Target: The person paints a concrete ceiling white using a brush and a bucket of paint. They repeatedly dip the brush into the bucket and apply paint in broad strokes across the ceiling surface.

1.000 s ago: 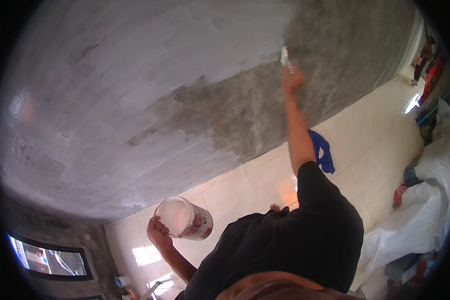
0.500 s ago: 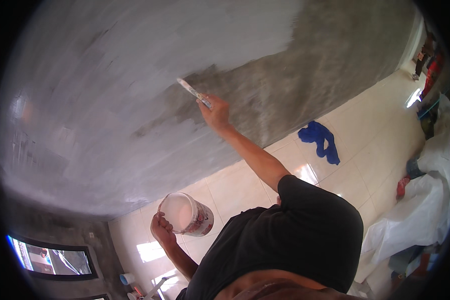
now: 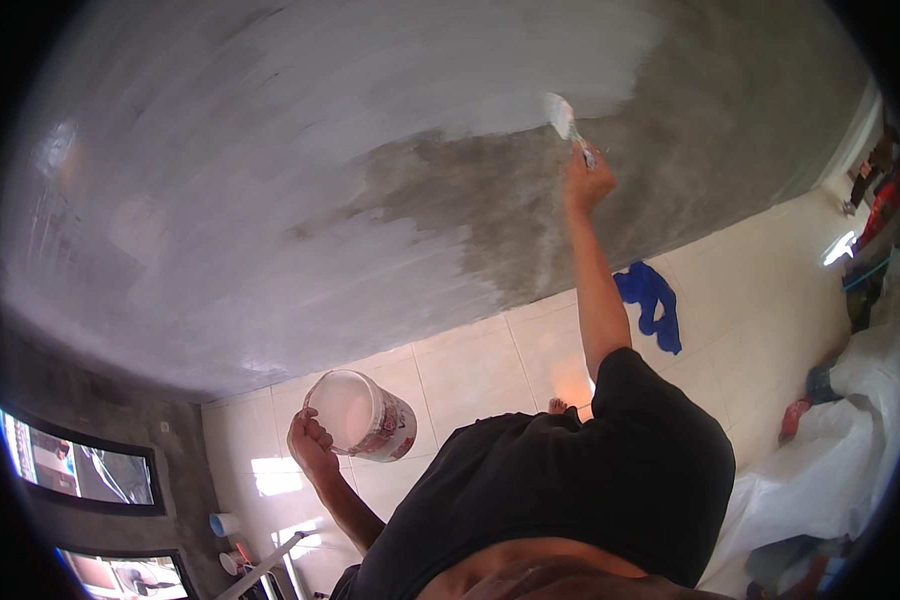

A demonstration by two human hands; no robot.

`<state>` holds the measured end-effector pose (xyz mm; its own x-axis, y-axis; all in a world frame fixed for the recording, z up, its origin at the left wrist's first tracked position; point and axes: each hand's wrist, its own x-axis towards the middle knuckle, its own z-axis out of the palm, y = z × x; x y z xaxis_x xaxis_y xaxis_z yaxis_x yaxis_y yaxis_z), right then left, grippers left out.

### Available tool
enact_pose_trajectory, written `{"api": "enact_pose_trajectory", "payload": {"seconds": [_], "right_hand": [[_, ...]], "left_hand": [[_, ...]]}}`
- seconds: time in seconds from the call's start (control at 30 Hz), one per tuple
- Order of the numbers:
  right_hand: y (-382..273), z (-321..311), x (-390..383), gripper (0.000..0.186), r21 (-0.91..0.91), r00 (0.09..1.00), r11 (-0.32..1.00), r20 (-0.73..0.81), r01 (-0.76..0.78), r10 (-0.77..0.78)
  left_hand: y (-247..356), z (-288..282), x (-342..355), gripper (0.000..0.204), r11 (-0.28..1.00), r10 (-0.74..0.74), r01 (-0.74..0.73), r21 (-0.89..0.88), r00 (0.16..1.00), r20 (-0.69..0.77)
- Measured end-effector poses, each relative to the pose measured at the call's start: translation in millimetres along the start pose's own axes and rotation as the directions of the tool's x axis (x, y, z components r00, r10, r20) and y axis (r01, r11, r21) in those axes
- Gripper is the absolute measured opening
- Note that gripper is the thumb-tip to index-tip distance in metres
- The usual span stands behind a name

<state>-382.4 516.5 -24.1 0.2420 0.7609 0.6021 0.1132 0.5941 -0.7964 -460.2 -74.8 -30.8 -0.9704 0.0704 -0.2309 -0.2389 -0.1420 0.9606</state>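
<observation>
A broad grey cement wall point(image 3: 670, 150), already coated in pale whitish paint across its eleven-to-one o'clock stretch and bare toward two o'clock, rises above a cream tiled floor point(image 3: 470, 370) where a crumpled blue cloth point(image 3: 650, 305) lies at three o'clock. The right hand point(image 3: 587, 185) is raised on an outstretched arm and closed around the handle of a flat white-loaded paintbrush point(image 3: 562, 118), whose bristles press against the wall right at the edge between painted and bare cement, seemingly to extend the coat. At seven o'clock the left hand point(image 3: 310, 445) grips the rim of a round white plastic paint bucket point(image 3: 362, 415), held low and tilted with its mouth open, probably for easy dipping.
</observation>
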Motion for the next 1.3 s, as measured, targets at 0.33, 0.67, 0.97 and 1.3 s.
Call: {"api": "enact_pose_trajectory", "payload": {"seconds": [0.33,0.67,0.97,1.3], "right_hand": [[-63,111,-150,0.024,0.016,0.971,0.987,0.177,0.161,-0.161],[-136,123,-209,0.021,0.396,0.882,0.917,0.411,0.053,-0.228],[-37,100,-106,0.022,0.364,0.892,0.899,0.449,-0.245,0.061],[36,47,-47,0.022,-0.028,0.993,1.000,-0.114,0.001,-0.004]], "left_hand": [[-10,-4,14,0.023,1.000,-0.019,0.019,0.017,1.000,0.019],[-21,-5,12,0.024,0.998,-0.040,0.039,0.055,0.999,0.008],[-30,-16,14,0.024,1.000,-0.008,0.009,0.029,0.999,-0.032],[-40,-21,17,0.023,0.999,-0.024,0.025,0.046,0.999,-0.033]]}}
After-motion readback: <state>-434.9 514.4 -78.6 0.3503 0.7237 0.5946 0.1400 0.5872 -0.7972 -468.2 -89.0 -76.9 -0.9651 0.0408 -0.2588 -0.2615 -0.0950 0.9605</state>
